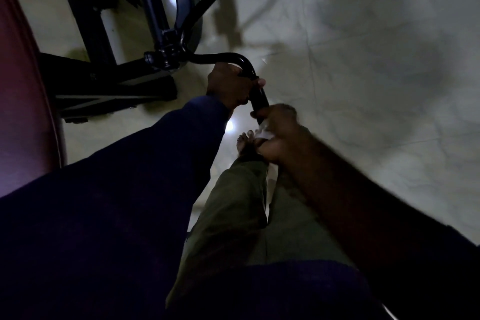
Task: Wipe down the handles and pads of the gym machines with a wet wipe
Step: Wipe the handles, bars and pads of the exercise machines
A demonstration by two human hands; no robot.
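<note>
A black curved handlebar [257, 93] of an exercise machine reaches toward me in the dim head view. My left hand [228, 88] grips the handle near its bend, thumb over the bar. Just below it, my right hand [278, 132] is wrapped round the end of the same handle with a crumpled white wet wipe [263, 132] held against the bar under its fingers. The wipe shows only as a pale patch; most of it is hidden by the hand.
The machine's black frame and base [114, 80] stand at the upper left on a pale tiled floor [363, 60]. A dark red padded surface [23, 86] fills the left edge. My bare foot [245, 141] and olive trouser leg are below the hands.
</note>
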